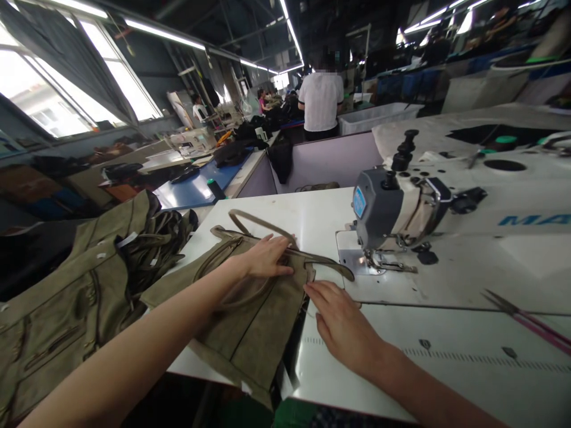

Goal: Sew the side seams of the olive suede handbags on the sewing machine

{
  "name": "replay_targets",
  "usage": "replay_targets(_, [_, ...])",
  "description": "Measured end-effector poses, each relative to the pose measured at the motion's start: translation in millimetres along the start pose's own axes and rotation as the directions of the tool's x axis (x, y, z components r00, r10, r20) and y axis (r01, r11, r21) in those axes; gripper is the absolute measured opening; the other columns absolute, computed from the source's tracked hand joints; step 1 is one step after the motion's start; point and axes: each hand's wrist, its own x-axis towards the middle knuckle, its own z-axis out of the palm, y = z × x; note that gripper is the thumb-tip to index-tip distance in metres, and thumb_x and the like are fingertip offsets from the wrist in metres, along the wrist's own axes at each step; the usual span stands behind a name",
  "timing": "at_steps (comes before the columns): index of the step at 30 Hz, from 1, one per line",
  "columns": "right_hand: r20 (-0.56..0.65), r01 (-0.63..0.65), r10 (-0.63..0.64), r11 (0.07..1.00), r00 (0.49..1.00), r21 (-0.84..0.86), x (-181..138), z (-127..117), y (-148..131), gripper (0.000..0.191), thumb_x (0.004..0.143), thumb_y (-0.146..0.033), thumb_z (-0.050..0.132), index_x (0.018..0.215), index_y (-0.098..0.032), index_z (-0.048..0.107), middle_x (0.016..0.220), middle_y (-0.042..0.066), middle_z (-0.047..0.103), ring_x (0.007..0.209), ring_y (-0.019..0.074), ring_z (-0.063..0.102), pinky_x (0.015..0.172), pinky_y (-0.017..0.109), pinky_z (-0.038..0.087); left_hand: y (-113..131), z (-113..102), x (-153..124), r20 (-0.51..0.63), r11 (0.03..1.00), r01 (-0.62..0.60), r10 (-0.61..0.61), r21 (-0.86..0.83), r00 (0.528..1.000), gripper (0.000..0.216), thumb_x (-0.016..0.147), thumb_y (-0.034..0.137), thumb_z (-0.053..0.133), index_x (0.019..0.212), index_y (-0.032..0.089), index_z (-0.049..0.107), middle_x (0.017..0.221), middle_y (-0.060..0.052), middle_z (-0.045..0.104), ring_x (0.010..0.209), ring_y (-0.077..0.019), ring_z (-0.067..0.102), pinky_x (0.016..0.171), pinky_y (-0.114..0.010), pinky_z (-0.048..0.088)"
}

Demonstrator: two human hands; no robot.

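Observation:
An olive-green fabric bag (263, 321) with long straps lies on the white sewing table, its lower corner hanging past the front edge. My left hand (267, 257) rests flat on the bag's upper part, fingers stretched toward a strap (330, 263) and thumb apart. At the bag's right edge, my right hand (341, 318) touches the cloth with its fingertips; its fingers are extended and the thumb stands off from them. Loose threads show along that edge. Just beyond the strap's end is the presser foot (377, 261) of a sewing machine (401, 202).
More olive-green bags (66, 315) are heaped at the left. Pink-handled scissors (526, 321) lie on the table at the right, beyond a printed ruler scale (468, 358). A dark thread cone (216, 189) stands behind. A person in white (321, 101) is farther back.

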Motion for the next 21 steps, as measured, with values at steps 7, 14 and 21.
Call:
replay_targets(7, [-0.011,0.0,0.0,1.0,1.0,0.007,-12,2,4,0.051,0.084,-0.003,0.037,0.134,-0.003,0.047,0.136,0.018,0.052,0.128,0.0279,0.043,0.108,0.051,0.041,21,3,8,-0.01,0.99,0.143,-0.143,0.012,0.99,0.05,0.083,0.037,0.054,0.123,0.007,0.049,0.122,-0.024,0.053,0.112,-0.0383,0.055,0.094,-0.051,0.045])
replay_targets(14, [0.048,-0.004,0.003,1.0,0.999,0.017,0,0,-1,0.058,0.077,-0.003,0.041,0.135,-0.001,0.047,0.136,0.018,0.051,0.129,0.0298,0.041,0.109,0.051,0.037,10,-7,-34,0.131,0.995,0.011,0.002,-0.097,0.991,0.083,0.062,0.024,0.065,0.14,0.019,0.037,0.138,-0.011,0.047,0.126,-0.0311,0.048,0.107,-0.036,0.039])
replay_targets(21, [0.168,0.032,-0.023,0.998,0.985,-0.055,7,3,-17,0.066,0.074,0.001,0.043,0.14,-0.008,0.044,0.135,0.013,0.054,0.129,0.0292,0.041,0.114,0.053,0.026,2,-28,-30,0.318,0.991,-0.128,0.132,-0.034,0.939,0.098,0.049,0.009,0.067,0.143,0.019,0.038,0.137,-0.01,0.051,0.116,-0.0274,0.057,0.096,-0.03,0.047])
